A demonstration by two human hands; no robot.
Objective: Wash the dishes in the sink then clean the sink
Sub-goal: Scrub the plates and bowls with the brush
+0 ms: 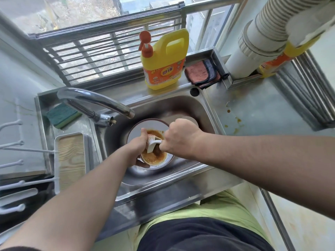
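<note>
In the steel sink lies a white plate with a dark rim. Over it my left hand grips a small bowl smeared inside with orange-brown sauce, tilted toward me. My right hand is closed on the handle of a white dish brush, whose head rests inside the bowl against the sauce. The faucet arches over the sink's left side; no water is visible.
A yellow detergent bottle with an orange pump stands on the back ledge beside a folded orange-grey cloth. A green sponge lies left of the faucet, a wood-lined tray below it. Sauce spots mark the right counter.
</note>
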